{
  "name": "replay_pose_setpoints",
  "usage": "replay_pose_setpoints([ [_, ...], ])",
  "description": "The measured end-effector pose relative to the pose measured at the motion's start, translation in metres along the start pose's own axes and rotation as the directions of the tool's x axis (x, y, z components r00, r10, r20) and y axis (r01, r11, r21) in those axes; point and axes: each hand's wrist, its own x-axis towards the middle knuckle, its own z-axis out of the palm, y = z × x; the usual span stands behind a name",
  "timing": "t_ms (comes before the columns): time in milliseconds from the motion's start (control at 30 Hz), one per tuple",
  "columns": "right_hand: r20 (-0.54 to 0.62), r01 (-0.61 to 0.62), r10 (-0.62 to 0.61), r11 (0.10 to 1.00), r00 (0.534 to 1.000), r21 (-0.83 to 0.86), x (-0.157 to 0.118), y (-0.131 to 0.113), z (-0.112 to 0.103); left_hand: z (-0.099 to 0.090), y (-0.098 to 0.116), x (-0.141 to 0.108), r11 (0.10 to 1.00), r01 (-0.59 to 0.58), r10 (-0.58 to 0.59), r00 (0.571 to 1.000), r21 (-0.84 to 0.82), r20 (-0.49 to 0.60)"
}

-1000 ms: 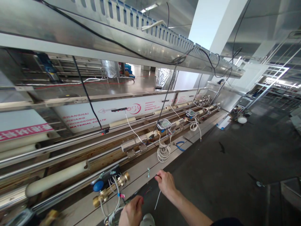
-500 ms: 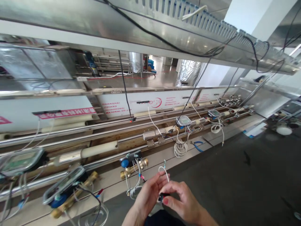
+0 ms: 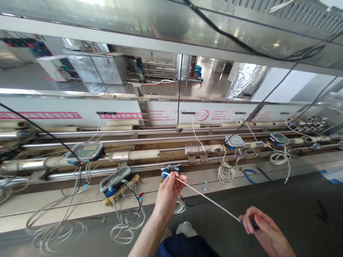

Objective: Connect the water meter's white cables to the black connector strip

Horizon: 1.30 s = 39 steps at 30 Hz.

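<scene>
A thin white cable (image 3: 210, 199) runs taut and slanting between my two hands. My left hand (image 3: 168, 192) pinches its upper end between thumb and fingers, and a short bent tip sticks out to the left. Lower and to the right, my right hand (image 3: 265, 230) is closed round a small black object (image 3: 254, 224) at the cable's other end; fingers hide most of it, so its kind is unclear. Behind my left hand, a meter with a blue part (image 3: 165, 174) is partly covered. Beside it, to the left, a brass-bodied meter (image 3: 118, 180) with a clear-framed display lies on the ledge.
Blue-handled pliers (image 3: 249, 175) lie on the metal ledge (image 3: 211, 185), right of a coiled white cable (image 3: 226, 174). More display meters (image 3: 87, 151) sit along the steel rails (image 3: 107, 175). Black cables (image 3: 180, 92) hang from the overhead metal duct (image 3: 120, 28).
My hands were together low in the middle; now they are apart, the right one moved far right and the left one higher. The cable, looped before, is drawn straight. The view has shifted left.
</scene>
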Motion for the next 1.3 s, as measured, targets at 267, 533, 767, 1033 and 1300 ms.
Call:
replay_pose_setpoints([
  [267,-0.241,-0.218,0.133,0.902,0.961,-0.372,0.026,0.082,-0.050,-0.025,0.022,-0.003,0.956,-0.184,0.186,0.982,0.228,0.011],
  [533,-0.192,0.013,-0.234,0.666,0.953,-0.746,0.082,0.027,0.053,-0.005,0.000,-0.030,0.890,-0.134,-0.012,0.948,0.435,0.317],
  [767,0.199,0.221,-0.143,0.859,0.969,-0.462,0.089,-0.040,0.173,0.001,-0.019,-0.049,0.831,-0.100,-0.172,0.889,0.547,0.424],
  [1033,0.184,0.189,-0.110,0.846,0.977,-0.498,0.086,-0.041,0.195,-0.024,0.016,-0.046,0.767,-0.232,0.017,0.939,0.599,0.342],
  [1300,0.125,0.218,-0.180,0.756,0.976,-0.617,0.083,-0.045,0.206,0.001,0.063,-0.015,0.632,-0.368,0.242,0.930,0.682,0.278],
])
